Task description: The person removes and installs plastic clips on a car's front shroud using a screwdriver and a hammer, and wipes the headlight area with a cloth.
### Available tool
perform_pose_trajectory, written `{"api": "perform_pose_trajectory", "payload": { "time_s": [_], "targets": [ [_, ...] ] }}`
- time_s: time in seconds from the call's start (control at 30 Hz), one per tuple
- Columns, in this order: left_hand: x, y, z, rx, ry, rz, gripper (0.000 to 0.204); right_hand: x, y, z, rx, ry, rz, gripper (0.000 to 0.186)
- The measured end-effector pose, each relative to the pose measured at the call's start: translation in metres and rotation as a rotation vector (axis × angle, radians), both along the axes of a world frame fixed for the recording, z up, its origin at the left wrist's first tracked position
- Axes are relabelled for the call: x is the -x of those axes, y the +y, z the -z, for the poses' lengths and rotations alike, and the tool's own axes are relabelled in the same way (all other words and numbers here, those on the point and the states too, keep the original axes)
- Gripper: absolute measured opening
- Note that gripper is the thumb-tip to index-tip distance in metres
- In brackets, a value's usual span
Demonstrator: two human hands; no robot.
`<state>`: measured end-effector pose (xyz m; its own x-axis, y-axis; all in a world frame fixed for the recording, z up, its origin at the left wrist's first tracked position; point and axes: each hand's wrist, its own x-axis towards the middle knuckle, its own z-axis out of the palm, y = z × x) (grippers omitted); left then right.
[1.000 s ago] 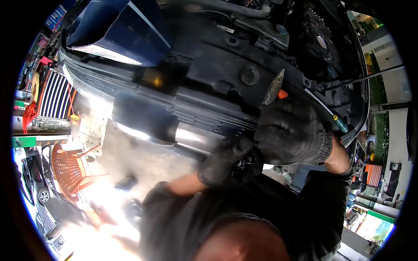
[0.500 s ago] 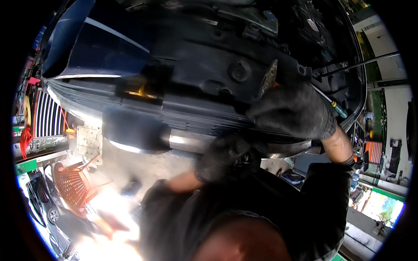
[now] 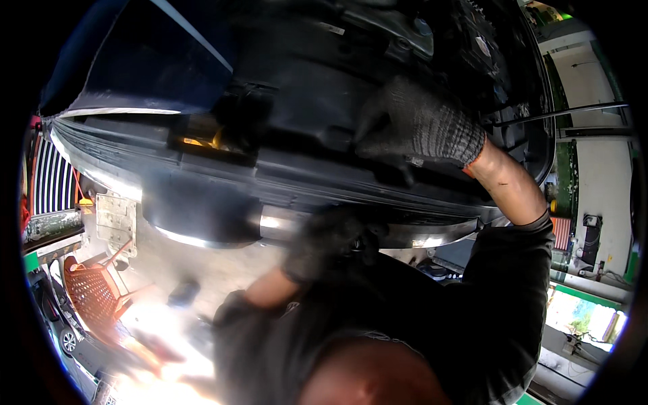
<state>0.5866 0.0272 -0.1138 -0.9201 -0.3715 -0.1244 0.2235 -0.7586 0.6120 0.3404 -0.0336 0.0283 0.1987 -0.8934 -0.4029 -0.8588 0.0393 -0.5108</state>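
Observation:
Both my hands wear dark knit work gloves at the front of a car with its engine bay (image 3: 304,94) uncovered. Over the black plastic trim at the front of the bay, my right hand (image 3: 422,125) is bent down with its fingers curled together at the tips. Whatever they pinch is hidden beneath the hand. Lower down, close to the bumper (image 3: 439,233), my left hand (image 3: 324,243) is held near my body, closed and blurred. Something dark with a small shine shows at its fingers, too unclear to name.
A dark blue cover with a pale stripe (image 3: 148,67) lies over the car's left side. A thin black rod (image 3: 560,113) slants up at the right. Behind me on the left stands a brown plastic chair (image 3: 98,290), beyond it a parked car (image 3: 67,337).
My right hand has moved up and left over the trim. The pointed metal blade and green-handled screwdriver near it no longer show. The left hand shifted slightly left, and the view has shifted.

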Motion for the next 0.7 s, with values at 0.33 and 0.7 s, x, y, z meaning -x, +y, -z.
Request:
{"api": "perform_pose_trajectory", "payload": {
  "time_s": [0.33,0.7],
  "targets": [
    [0.008,0.002,0.006,0.095,0.043,-0.08,0.046,0.021,0.026,0.003,0.534,0.118,-0.152,0.033],
    [0.02,0.014,0.003,0.54,0.042,-0.428,0.044,0.072,0.131,0.002,0.53,0.43,0.044,0.057]
  ]
}}
